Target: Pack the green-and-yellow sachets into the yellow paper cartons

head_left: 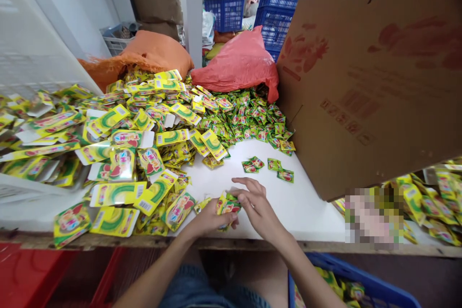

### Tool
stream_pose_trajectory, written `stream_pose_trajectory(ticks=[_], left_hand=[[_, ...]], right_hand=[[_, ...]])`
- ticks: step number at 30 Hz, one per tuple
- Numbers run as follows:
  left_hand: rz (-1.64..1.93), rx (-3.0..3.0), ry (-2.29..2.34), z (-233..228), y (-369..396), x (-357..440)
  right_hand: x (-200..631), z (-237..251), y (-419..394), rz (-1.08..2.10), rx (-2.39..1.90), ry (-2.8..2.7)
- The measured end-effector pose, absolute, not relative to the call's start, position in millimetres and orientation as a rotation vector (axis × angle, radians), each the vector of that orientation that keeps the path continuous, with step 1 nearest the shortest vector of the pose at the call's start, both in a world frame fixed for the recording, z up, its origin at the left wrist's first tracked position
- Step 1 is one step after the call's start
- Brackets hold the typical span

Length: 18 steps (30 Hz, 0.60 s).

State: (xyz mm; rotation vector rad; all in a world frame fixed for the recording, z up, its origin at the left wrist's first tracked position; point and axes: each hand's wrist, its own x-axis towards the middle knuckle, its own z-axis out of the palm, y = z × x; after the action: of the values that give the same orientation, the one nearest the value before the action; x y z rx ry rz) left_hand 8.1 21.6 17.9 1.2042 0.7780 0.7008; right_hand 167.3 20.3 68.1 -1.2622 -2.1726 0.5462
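Head view, nearest: blue crate (375, 288) at the near right, below the table edge, with a few green and yellow sachets lying in it; red bin (32, 274) at the near left.
Left hand (211, 219): just past the near table edge, fingers curled shut around a small stack of sachets (228, 203), palm turned toward the right hand.
Right hand (258, 204): touching the same stack from the right, thumb and first fingers pinching its top edge, remaining fingers loosely spread; forearm comes in from the near right.
Stack position: centre near, just above the white tabletop (306, 202), between both hands.
Done so far: by my judgement only a little; the stack in hand is thin and the crate holds few pieces.
Left to do: a large heap of loose sachets (252, 115) at the far centre, and four loose sachets (269, 166) lying just beyond the hands.
Flat cartons (115, 125): yellow printed sleeves piled from the far left to the near left, unfolded.
Cardboard box (368, 77): big, tilted, on the right.
Red bag (238, 62): far centre, behind the heap.
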Motion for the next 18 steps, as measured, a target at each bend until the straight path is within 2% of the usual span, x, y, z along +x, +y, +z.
stream_pose_trajectory(ticks=[6,14,16,18], left_hand=[[0.872,1.314,0.8,4,23,9],[0.956,1.217,0.939,4,25,7],[0.939,1.253,0.978,0,24,6],[0.905,1.273,1.031,-4,23,4]], right_hand=[[162,57,10,0.668,-1.267,-2.138],[169,23,3,0.868,-1.271,-1.557],[177,17,0,0.768,-1.33,-1.476],[198,14,-1,0.524,-1.464,-1.361]])
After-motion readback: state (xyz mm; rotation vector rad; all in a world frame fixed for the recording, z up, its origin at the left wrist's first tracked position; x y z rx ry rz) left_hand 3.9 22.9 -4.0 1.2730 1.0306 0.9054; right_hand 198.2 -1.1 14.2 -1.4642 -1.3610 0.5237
